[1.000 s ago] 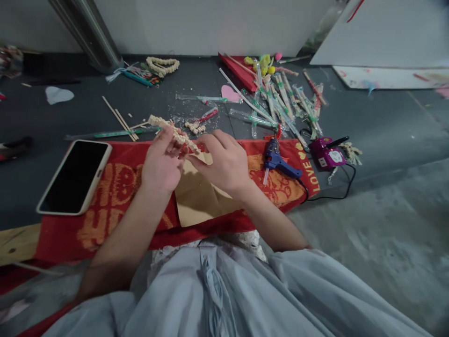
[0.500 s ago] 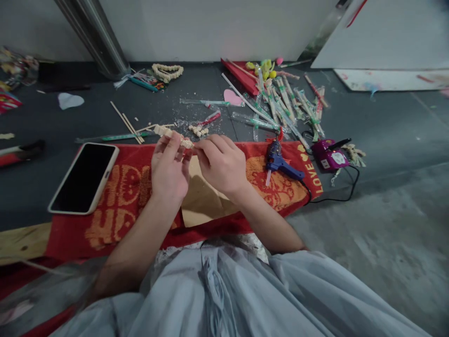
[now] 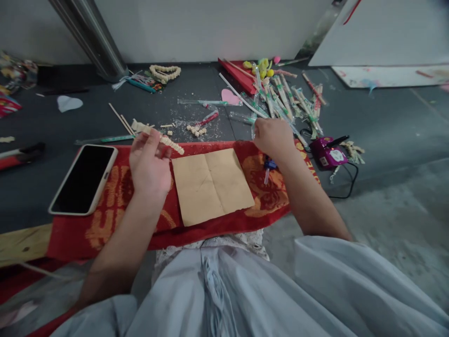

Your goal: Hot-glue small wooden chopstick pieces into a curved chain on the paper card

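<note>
My left hand (image 3: 150, 161) is closed on a strip of short glued wooden pieces (image 3: 164, 138), held over the red printed cloth (image 3: 115, 206). My right hand (image 3: 271, 135) is out to the right, above the blue glue gun (image 3: 269, 165), its fingers curled near the pile of wrapped chopsticks (image 3: 284, 103). What those fingers hold, if anything, is hidden. A creased square of brown paper (image 3: 210, 182) lies uncovered on the cloth between my hands.
A phone (image 3: 84, 178) lies face up at the cloth's left end. A purple device (image 3: 328, 152) with a black cord sits at the right. Bare chopsticks (image 3: 121, 120), wood crumbs, a pink paper heart (image 3: 229, 96) and a wooden heart frame (image 3: 164, 71) are scattered on the dark floor.
My right hand left the wooden strip and moved right, over the glue gun toward the chopstick pile. My left hand kept the strip and shifted slightly left, uncovering the brown paper.
</note>
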Available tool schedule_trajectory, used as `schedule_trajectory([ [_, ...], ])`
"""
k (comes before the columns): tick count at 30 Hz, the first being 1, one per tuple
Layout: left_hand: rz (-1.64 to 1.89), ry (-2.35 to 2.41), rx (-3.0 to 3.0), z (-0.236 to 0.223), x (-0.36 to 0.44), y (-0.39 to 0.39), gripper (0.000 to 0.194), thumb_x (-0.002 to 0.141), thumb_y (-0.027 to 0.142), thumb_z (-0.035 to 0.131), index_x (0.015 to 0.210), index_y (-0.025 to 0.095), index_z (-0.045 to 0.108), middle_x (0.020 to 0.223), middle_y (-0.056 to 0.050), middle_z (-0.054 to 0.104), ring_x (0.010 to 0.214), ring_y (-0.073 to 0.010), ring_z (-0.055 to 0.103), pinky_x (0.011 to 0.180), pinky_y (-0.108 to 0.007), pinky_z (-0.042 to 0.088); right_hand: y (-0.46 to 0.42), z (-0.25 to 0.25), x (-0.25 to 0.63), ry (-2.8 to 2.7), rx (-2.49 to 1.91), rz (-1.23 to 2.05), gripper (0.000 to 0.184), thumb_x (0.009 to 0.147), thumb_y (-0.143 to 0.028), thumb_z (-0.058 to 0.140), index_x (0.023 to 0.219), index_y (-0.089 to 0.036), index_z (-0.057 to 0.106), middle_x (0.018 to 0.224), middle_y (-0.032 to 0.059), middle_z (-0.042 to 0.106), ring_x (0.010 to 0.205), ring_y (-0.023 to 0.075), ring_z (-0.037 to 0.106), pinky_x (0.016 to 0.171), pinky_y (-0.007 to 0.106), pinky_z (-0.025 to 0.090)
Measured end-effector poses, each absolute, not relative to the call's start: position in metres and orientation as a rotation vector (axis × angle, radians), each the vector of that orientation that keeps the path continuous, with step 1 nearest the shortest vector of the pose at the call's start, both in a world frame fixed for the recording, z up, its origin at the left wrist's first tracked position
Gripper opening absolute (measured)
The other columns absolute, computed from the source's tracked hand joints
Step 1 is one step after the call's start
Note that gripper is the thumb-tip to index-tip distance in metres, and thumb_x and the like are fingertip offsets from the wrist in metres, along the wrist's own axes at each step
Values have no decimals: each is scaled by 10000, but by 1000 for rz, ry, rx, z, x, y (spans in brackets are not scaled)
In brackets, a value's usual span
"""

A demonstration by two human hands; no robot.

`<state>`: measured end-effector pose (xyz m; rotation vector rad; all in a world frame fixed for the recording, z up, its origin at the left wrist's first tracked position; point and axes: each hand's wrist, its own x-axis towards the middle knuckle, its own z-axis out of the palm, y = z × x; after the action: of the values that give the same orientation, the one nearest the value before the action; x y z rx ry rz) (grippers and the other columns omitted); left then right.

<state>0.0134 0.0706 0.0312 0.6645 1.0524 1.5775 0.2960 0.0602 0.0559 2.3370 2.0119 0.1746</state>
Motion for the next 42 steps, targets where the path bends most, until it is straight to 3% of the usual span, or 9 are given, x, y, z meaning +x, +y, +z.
schedule_trajectory([
  [7,1640,1143,1048,38,7,86,451,593,385,894,851,230,559,815,40,592,757,-108,552,742,-293,492,65,52,306,2039,2133,94,391,1019,-243,440,1113,-84,785,1093,243,802,924,315,700,745,373,412],
  [10,1519,1179,1387,39,9,81,358,659,381,846,879,227,609,857,17,657,813,-139,617,816,-330,531,66,47,303,2260,2001,34,357,954,-161,486,1160,-108,772,1147,207,795,992,307,684,788,371,420],
  [15,1045,1339,2038,41,17,61,90,792,246,736,868,237,689,871,-19,720,855,-215,670,827,-372,537,55,51,286,2326,2130,-11,352,1002,-224,455,1068,-129,787,1067,193,800,943,312,692,782,379,428],
  [18,863,1433,2227,42,25,50,99,808,203,720,893,253,710,912,-33,724,939,-264,679,901,-413,520,42,57,274,2549,2070,-113,363,955,-187,507,1221,-126,746,1196,181,783,988,304,699,792,368,436],
  [21,687,1519,2376,41,36,41,86,852,235,693,930,256,721,969,-60,736,1027,-312,678,967,-464,495,31,61,265,2481,2063,-141,308,993,-238,500,1071,-133,779,1069,171,796,956,310,699,748,368,405],
  [25,567,1512,2426,33,52,37,131,857,225,648,962,246,725,1014,-98,746,1083,-369,674,1022,-528,460,22,62,256,2373,2101,-92,331,1025,-228,476,1187,-128,747,1156,172,789,950,294,698,711,355,356],
  [28,598,1461,2373,22,61,38,200,829,208,679,1020,243,727,1014,-115,744,1117,-398,667,1068,-558,427,18,57,255,2239,2118,-98,390,1081,-287,410,1091,-126,765,1029,178,803,856,285,691,679,356,322],
  [37,579,1458,2324,27,26,29,356,787,317,813,1130,276,728,1146,-115,723,1199,-423,617,1101,-593,433,7,44,268,2418,2046,-207,330,926,-19,482,1093,-100,755,1109,187,789,1058,329,704,858,388,471],
  [42,541,1557,2300,23,2,22,366,843,351,753,1200,280,719,1235,-135,714,1231,-429,605,1093,-604,447,-5,43,257,2504,2117,-325,266,971,-213,644,1171,-78,757,1151,205,761,1080,339,696,905,405,507],
])
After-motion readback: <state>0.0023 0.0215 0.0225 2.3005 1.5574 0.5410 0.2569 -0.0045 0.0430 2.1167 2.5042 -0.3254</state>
